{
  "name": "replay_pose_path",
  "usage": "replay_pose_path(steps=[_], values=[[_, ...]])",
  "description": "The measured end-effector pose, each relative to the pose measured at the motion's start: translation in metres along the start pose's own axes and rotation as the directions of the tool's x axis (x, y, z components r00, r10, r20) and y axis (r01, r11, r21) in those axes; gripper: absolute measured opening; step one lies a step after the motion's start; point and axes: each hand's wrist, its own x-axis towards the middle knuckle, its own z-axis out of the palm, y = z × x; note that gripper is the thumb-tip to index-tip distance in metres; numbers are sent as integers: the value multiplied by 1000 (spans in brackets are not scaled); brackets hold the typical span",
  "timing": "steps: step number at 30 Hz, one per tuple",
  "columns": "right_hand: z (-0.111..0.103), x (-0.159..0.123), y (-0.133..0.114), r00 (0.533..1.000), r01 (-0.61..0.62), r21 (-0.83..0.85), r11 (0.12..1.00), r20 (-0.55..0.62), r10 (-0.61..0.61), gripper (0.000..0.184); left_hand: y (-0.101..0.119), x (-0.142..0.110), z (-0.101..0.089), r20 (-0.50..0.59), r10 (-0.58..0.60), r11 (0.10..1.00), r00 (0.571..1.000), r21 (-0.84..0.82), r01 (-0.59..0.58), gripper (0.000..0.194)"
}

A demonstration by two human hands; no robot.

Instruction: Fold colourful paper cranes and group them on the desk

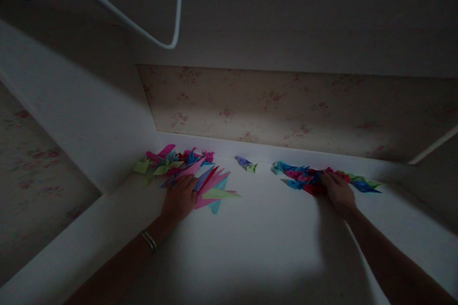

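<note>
My left hand [180, 196] is closed around a fanned bunch of pointed folded paper pieces [211, 188] in pink, blue, purple and pale green. Just behind it, against the shelf's back left corner, sits a heap of colourful folded paper figures [168, 158]. My right hand [337, 189] reaches into a row of small folded paper figures [296, 176] in blue, pink, red and green along the back edge. Its fingers are curled down onto them, and the fingertips are partly hidden. Between the two groups lies a single purple and green paper figure [246, 164].
All the paper rests on a white shelf [257, 238]. White panels rise around it, with floral wallpaper [265, 109] at the back. A bent white rod or cable [171, 46] hangs down at the upper left. The light is dim.
</note>
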Motion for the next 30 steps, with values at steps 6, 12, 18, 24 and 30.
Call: replay_pose_path(steps=[6,12,18,24,30], values=[[66,-30,-118,990,-59,286,956,139,20,44,-1,-1,-1,-47,4,1000,999,-13,-5,37],[126,-56,-237,975,-6,431,902,205,-91,39,0,-1,-6,-72,-15,1000,997,12,15,31],[150,-83,-339,887,188,589,786,241,-394,35,-1,-1,-8,-55,-24,999,998,32,26,25],[121,-101,-359,639,509,660,553,141,-756,30,-1,-2,-10,-68,-31,997,997,61,35,28],[80,-42,-254,771,533,280,798,227,-595,28,-1,-1,-11,-57,-10,998,998,63,14,22]])
